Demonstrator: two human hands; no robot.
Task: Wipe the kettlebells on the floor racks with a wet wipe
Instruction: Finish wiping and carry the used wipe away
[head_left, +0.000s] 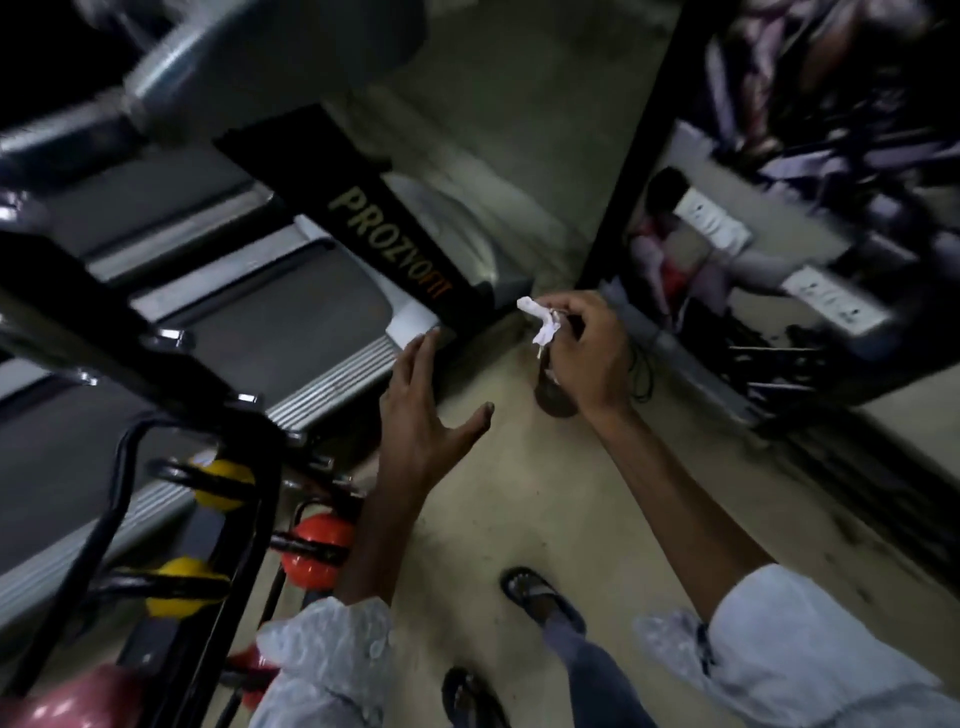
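Note:
My right hand (584, 345) pinches a crumpled white wet wipe (543, 325) out in front of me, above the floor. My left hand (423, 410) hangs in the air with its fingers spread and holds nothing. At the lower left a black floor rack (249, 519) carries kettlebells: two yellow ones (223, 483) (182, 584), an orange-red one (317, 545) and a pink one (78, 696) at the bottom corner. Both hands are well above and to the right of the rack, touching no kettlebell.
A treadmill (291, 312) with a black upright marked PROZYOFIT lies ahead on the left. A mirror wall (779, 234) stands on the right, with a black cable (641, 374) on the floor near it. My sandalled feet (540, 597) stand on the beige floor (519, 493).

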